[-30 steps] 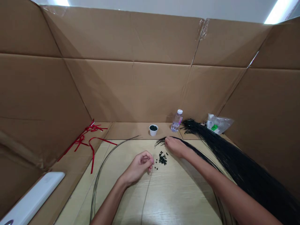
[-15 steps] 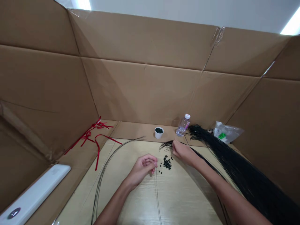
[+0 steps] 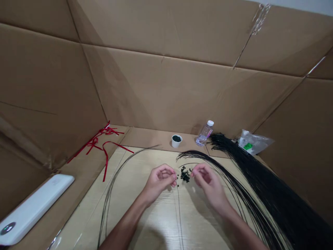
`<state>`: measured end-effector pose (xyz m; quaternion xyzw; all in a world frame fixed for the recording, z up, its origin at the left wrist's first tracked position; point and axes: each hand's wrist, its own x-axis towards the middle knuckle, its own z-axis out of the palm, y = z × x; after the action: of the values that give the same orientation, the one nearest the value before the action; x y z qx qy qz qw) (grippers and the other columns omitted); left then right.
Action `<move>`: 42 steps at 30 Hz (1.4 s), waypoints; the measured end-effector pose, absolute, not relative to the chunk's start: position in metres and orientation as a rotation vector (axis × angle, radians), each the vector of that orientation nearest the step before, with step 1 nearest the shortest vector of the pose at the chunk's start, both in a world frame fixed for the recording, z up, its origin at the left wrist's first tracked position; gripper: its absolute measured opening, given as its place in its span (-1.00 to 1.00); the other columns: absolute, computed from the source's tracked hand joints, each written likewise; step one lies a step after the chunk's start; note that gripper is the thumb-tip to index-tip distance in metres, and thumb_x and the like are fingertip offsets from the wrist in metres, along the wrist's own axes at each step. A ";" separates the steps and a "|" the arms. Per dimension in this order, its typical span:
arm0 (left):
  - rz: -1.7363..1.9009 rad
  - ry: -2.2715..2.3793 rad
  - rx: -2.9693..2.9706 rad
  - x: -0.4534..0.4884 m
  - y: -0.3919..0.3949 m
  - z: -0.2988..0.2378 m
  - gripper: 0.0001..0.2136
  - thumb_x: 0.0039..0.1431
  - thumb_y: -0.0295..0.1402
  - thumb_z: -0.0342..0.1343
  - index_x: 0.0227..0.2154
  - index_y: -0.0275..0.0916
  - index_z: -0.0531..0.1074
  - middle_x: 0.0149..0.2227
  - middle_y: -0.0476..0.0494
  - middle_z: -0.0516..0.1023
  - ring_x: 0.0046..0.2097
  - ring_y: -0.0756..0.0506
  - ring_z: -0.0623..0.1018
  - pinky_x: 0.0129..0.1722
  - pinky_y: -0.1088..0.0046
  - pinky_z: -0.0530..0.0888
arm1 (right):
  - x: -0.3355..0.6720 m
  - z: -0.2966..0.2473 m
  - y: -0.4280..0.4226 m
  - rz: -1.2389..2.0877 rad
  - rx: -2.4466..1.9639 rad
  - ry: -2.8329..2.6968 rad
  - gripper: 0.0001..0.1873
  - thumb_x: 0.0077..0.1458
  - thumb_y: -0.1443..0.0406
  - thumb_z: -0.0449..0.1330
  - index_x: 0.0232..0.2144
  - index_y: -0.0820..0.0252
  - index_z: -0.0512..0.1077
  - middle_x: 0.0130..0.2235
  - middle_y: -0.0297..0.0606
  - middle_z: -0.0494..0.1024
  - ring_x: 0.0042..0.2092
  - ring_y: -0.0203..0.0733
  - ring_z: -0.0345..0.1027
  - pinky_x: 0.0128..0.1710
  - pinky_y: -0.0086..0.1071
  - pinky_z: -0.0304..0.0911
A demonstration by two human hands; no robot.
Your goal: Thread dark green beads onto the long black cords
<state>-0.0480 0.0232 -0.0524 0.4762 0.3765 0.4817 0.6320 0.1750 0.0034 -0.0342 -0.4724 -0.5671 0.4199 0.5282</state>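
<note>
The left hand (image 3: 158, 181) sits just left of a small pile of black beads (image 3: 185, 174) on the pale wood worktop (image 3: 145, 225). Its fingers (image 3: 168, 172) are pinched closed at the tips, right beside the pile; a thin black strand (image 3: 179, 211) runs down from near them, but whether they grip it or a bead is too small to tell. The right hand (image 3: 208, 180) hovers just right of the beads, its fingers (image 3: 199, 170) loosely curved and apart, with nothing visible between them. A spray of fine black strands (image 3: 221, 175) arcs under this hand, and a much thicker black bundle (image 3: 262, 173) lies beyond it, along the right side. More thin strands (image 3: 114, 185) curve up the left side. Behind the worktop stand a white cup of beads (image 3: 176, 140) and a plastic water bottle (image 3: 204, 133), with a plastic bag (image 3: 253, 141) to their right. Red ribbon (image 3: 102, 146) lies on the cardboard ledge (image 3: 145, 136) at the left, near a white bar (image 3: 33, 208).
</note>
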 end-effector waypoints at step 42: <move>1.105 0.922 1.178 -0.044 0.022 -0.067 -0.73 0.02 -0.24 0.56 -0.41 -0.27 0.60 -0.34 -0.12 0.70 -0.32 -0.05 0.62 -0.26 0.47 0.51 | 0.135 -0.070 -0.023 0.870 -1.260 -1.472 -0.72 0.38 0.10 0.25 -0.28 0.16 0.59 -0.46 -0.40 0.35 -0.42 -0.24 0.14 -0.39 -0.34 0.02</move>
<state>-0.0439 0.0222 -0.0667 0.5076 0.3975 0.4763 0.5979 0.1349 -0.0234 -0.0699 -0.5180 -0.6054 0.3577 0.4871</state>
